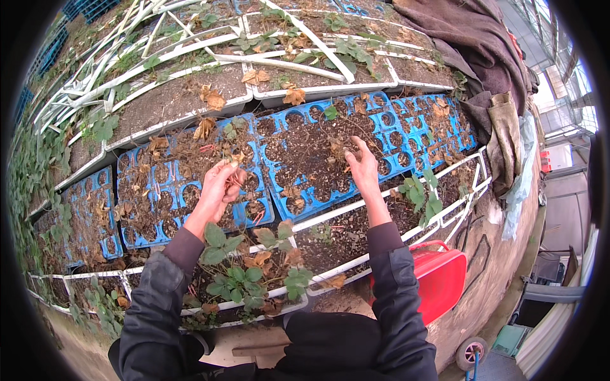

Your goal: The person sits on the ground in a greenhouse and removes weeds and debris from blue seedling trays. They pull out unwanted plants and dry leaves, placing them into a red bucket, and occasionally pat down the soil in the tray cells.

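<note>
My left hand (pixel 218 188) is curled over a blue plug tray (pixel 237 216), holding several thin reddish wire pins (pixel 233 180) in its fingers. Close to its fingertips is a small yellowish leaf (pixel 238 157); whether they pinch it I cannot tell. Over the neighbouring blue tray (pixel 305 207), full of dark soil, my right hand (pixel 364 164) has thumb and forefinger apart beside dry brown plant litter (pixel 337 151). Similar red pins (pixel 259 217) lie on the left tray, and another red pin (pixel 208 148) rests on the soil farther back.
White troughs with strawberry plants (pixel 238 281) run between me and the trays. A red plastic bin (pixel 443 285) hangs or stands at the right front. Loose white strips (pixel 310 43) cross the back troughs. Dark cloth (pixel 472 38) is heaped at the back right.
</note>
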Motion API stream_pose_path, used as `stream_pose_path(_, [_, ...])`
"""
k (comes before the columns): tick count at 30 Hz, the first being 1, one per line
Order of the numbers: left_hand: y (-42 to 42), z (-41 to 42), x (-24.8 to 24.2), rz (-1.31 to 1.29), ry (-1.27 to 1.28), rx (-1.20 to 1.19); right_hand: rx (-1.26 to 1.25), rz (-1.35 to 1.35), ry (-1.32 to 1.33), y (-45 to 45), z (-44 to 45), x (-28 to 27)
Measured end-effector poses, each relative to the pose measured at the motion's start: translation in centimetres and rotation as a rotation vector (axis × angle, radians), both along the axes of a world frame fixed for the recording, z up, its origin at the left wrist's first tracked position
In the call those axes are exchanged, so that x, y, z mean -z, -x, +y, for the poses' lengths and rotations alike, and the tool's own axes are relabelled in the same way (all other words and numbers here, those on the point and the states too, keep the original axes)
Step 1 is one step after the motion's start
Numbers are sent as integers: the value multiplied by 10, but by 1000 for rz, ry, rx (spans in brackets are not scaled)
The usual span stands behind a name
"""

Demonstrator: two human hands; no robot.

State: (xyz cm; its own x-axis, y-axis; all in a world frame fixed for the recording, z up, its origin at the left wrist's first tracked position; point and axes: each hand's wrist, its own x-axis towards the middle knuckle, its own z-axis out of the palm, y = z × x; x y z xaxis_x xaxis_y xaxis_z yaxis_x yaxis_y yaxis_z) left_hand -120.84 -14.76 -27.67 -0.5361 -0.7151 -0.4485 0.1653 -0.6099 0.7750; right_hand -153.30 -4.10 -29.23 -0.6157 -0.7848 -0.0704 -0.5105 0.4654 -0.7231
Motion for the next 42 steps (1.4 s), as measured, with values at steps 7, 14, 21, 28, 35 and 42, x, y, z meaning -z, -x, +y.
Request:
stream_pose_path(7, [12, 26, -56, 226, -56, 79, 220, 267, -45, 65, 7, 44])
stream_pose_path(14, [-21, 52, -63, 165, -175, 11, 73, 320, -131, 33, -22, 48])
stream_pose_path(21, [-13, 68, -71, 295, -168, -78, 273, -965, 529, 14, 32, -21])
stream_pose_path(28, [52, 120, -181, 273, 10, 66, 41, -1722, 982, -129, 145, -93])
stream_pose_path(35, [178, 273, -274, 93, 312, 548, 322, -914, 1337, -78, 271, -230])
stream_pose_path(42, [216, 284, -229, 130, 1081, 981, 444, 137, 409, 16, 381, -139])
